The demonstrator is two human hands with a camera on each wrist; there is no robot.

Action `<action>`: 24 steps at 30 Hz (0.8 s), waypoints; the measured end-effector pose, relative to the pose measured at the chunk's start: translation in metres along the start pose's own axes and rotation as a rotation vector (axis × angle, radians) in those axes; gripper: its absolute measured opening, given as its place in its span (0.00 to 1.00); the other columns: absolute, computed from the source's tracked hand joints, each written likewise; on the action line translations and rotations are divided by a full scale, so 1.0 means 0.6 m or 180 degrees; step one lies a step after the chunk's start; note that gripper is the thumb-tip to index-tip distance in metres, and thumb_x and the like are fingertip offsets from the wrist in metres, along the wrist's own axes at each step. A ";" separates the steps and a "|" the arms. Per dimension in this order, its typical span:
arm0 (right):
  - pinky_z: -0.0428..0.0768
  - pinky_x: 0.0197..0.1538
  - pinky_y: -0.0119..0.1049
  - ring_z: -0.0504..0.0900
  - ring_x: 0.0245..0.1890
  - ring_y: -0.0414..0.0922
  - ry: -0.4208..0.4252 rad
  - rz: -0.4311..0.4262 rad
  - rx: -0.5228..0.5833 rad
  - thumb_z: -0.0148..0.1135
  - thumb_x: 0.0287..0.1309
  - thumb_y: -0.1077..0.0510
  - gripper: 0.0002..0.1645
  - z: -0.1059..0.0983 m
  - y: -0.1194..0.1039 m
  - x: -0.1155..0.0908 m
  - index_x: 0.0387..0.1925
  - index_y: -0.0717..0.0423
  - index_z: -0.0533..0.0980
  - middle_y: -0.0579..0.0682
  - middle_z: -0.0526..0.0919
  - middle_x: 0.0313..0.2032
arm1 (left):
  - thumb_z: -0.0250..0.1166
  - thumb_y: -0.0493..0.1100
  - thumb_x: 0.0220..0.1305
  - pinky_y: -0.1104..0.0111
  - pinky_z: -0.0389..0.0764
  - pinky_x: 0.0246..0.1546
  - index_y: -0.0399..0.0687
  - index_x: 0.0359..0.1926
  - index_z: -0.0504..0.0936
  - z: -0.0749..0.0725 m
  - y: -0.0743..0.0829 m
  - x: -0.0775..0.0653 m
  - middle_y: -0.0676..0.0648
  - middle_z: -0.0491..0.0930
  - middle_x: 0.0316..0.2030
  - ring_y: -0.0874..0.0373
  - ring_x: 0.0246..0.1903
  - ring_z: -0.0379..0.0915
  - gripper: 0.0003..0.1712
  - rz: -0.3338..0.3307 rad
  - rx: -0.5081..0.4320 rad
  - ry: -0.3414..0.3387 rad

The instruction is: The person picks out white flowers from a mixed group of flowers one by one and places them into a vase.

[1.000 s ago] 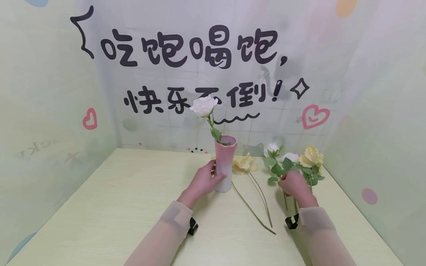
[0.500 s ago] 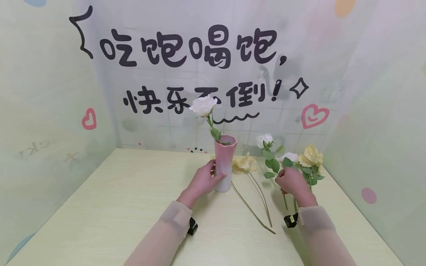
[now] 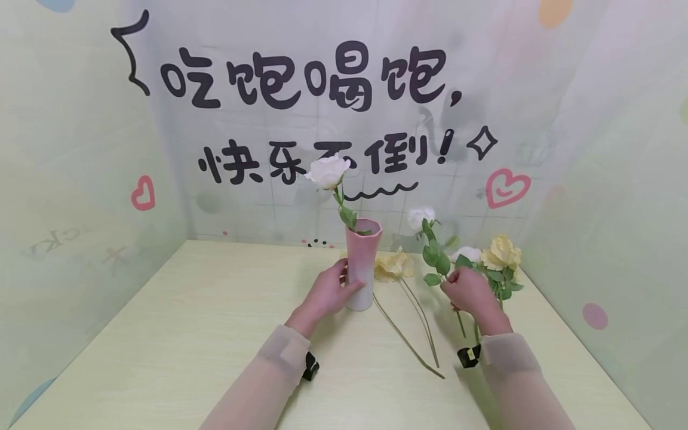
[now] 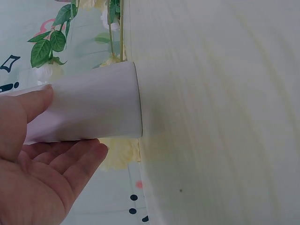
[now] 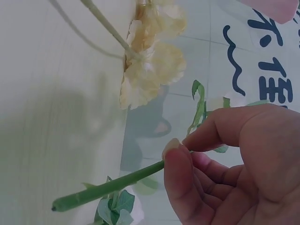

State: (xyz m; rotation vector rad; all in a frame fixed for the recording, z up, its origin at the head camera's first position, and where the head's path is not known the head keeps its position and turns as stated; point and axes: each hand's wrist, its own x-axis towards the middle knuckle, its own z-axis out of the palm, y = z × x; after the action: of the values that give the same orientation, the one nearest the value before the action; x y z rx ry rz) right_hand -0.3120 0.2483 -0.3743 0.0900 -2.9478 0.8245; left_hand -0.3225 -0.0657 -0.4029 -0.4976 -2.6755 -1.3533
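My left hand (image 3: 328, 292) holds the pink-and-white vase (image 3: 361, 269) low on its side, thumb on one side and fingers on the other. The vase stands upright on the table, and one white rose (image 3: 329, 172) leans left out of its mouth. My right hand (image 3: 473, 295) pinches the stem of a second white rose (image 3: 421, 218) between thumb and fingertips. In the right wrist view the green stem's (image 5: 112, 186) cut end sticks out below the grip. That bloom tilts left, above the tabletop.
Yellow flowers (image 3: 396, 266) with long bare stems lie on the table (image 3: 215, 334) right of the vase. Beyond my right hand lie another white rose (image 3: 469, 254) and a leafy yellow flower (image 3: 502, 253). A printed curtain (image 3: 301, 107) closes off the back and sides.
The white rose in my right hand has risen and swung left, its bloom tipping toward the vase. The right hand has shifted slightly left. My left hand and the vase have stayed put.
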 end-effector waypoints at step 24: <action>0.83 0.29 0.42 0.82 0.20 0.42 0.0353 -0.0082 0.0421 0.54 0.66 0.54 0.15 -0.011 -0.021 -0.007 0.45 0.62 0.70 0.58 0.81 0.39 | 0.65 0.49 0.70 0.56 0.77 0.57 0.40 0.72 0.61 0.000 -0.002 0.001 0.40 0.70 0.63 0.49 0.57 0.70 0.37 0.0006 0.0057 0.0003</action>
State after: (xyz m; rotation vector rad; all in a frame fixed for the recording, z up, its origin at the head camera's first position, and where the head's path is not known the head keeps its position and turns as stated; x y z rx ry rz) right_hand -0.3062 0.2412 -0.3624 0.0870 -2.7815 0.9868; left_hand -0.3237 -0.0662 -0.4034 -0.4975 -2.6833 -1.3276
